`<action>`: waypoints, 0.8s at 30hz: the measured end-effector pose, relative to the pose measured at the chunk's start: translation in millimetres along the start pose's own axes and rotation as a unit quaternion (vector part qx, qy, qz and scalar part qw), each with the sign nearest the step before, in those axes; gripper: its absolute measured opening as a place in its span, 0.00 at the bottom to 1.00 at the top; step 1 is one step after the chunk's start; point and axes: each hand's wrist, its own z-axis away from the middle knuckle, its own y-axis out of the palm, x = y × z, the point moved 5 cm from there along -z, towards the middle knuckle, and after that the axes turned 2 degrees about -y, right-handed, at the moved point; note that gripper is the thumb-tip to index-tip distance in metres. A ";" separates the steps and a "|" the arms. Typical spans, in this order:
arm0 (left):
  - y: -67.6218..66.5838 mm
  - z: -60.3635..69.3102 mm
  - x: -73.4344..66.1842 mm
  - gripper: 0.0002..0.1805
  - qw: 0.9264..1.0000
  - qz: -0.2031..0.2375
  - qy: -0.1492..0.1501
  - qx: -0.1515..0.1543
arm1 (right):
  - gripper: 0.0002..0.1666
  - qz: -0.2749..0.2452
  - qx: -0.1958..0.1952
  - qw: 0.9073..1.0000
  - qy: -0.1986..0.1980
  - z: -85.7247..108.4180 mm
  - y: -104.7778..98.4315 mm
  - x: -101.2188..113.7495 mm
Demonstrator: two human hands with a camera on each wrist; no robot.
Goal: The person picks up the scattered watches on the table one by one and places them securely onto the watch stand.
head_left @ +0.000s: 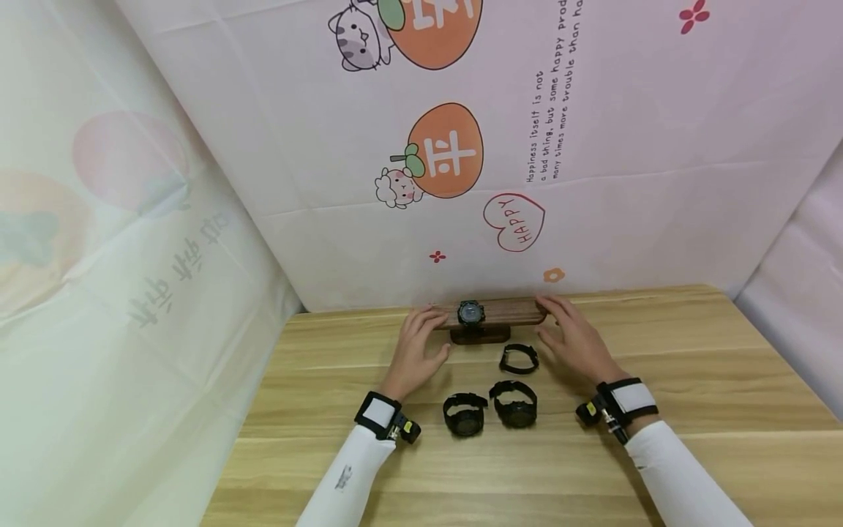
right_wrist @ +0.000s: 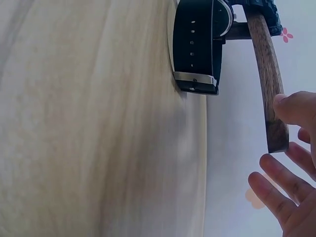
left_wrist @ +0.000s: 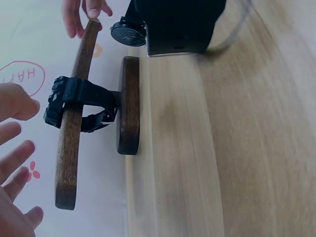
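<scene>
A dark wooden watch stand (head_left: 514, 312) stands near the table's back edge, its long bar raised above a small base (left_wrist: 129, 106). One black digital watch (head_left: 470, 313) is strapped around the bar, left of its middle. My left hand (head_left: 416, 351) is at the bar's left end; in the left wrist view its fingers are spread, apart from the bar. My right hand (head_left: 576, 340) is at the right end. Its thumb (right_wrist: 294, 108) overlaps the bar's end in the right wrist view, the other fingers spread beyond; whether it touches is hard to tell.
In front of the stand lies a slim black-strapped watch (head_left: 519, 359). Nearer are two black watches, one on the left (head_left: 465, 416) and one on the right (head_left: 515, 405), straps looped. A printed white cloth (head_left: 342, 249) hangs behind the wooden table (head_left: 566, 476).
</scene>
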 end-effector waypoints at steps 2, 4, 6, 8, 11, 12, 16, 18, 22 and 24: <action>-0.6 2.4 -1.6 0.31 1.000 0.006 -0.009 0.005 | 0.41 -0.001 -0.007 1.000 -0.005 0.7 -0.6 1.9; -0.3 4.9 -3.2 0.30 1.000 0.006 -0.016 0.010 | 0.40 0.002 -0.014 1.000 -0.010 1.4 -1.0 3.4; 0.1 6.9 -5.4 0.30 1.000 0.008 -0.022 0.014 | 0.40 0.006 -0.019 1.000 -0.010 2.3 -1.5 5.1; 0.6 8.5 -8.0 0.29 0.999 0.015 -0.027 0.015 | 0.41 0.010 -0.027 1.000 -0.011 3.8 -1.8 6.2; 0.8 10.9 -11.8 0.29 0.999 0.031 -0.039 0.015 | 0.40 0.010 -0.040 0.999 -0.016 6.5 -2.6 8.5; 0.7 11.8 -13.0 0.29 0.998 0.037 -0.043 0.015 | 0.40 0.010 -0.044 0.999 -0.018 7.5 -3.0 9.4; 0.4 15.9 -16.5 0.27 0.996 0.058 -0.061 0.021 | 0.39 0.013 -0.052 0.998 -0.029 10.5 -3.3 14.0; 0.5 18.5 -17.8 0.26 0.995 0.070 -0.068 0.029 | 0.37 0.015 -0.054 0.998 -0.032 11.6 -3.3 16.0; 2.5 25.1 -19.2 0.23 0.992 0.083 -0.083 0.052 | 0.33 0.011 -0.053 0.998 -0.037 13.7 -3.2 19.2; 4.1 28.9 -19.0 0.21 0.990 0.083 -0.092 0.065 | 0.31 0.004 -0.046 0.998 -0.035 15.0 -3.0 21.1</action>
